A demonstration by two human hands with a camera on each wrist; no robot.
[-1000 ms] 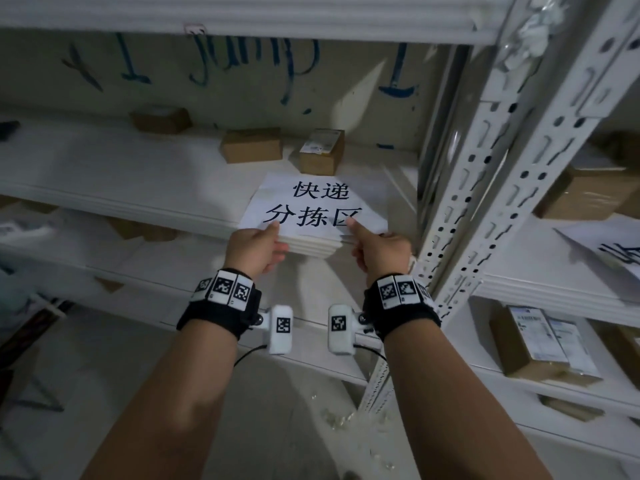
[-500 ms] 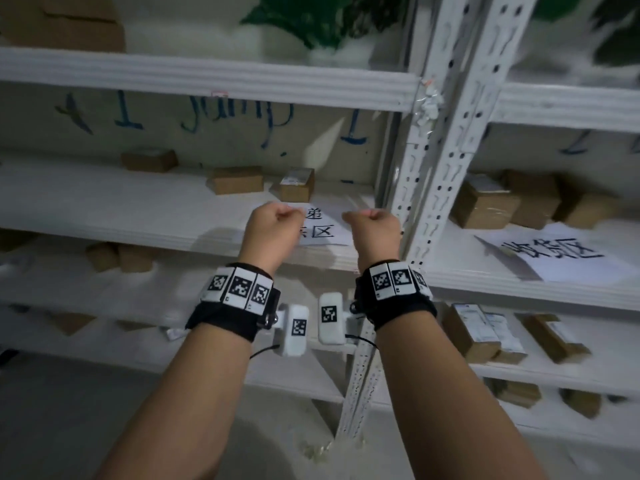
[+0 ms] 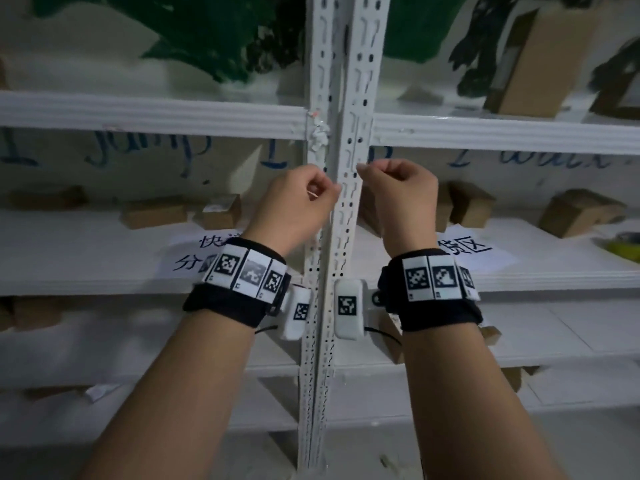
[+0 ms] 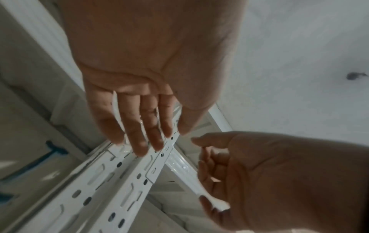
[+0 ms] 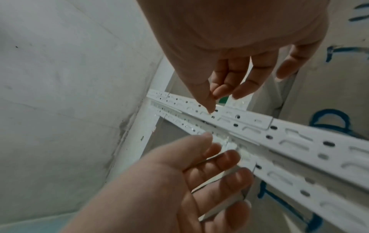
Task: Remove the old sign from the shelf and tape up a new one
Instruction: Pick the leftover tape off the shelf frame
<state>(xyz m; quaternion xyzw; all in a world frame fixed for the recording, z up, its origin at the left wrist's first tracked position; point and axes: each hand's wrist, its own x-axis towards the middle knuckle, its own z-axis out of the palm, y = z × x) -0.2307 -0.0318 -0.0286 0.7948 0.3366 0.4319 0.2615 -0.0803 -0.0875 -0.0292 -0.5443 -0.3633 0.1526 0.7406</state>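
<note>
My left hand [image 3: 294, 202] and right hand [image 3: 398, 192]: both loosely curled, holding nothing, flanking shelf post [image 3: 341, 216]; signs [image 3: 194, 254] flat on shelf.

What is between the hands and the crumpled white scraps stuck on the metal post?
Nothing visible. The left hand and right hand hang just below the crumpled white scraps on the white perforated metal post, with only air between.

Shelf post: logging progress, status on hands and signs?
Both hands, left and right, raised at post, holding nothing visible. Printed sign flat on shelf. Tape scraps on post.
</note>
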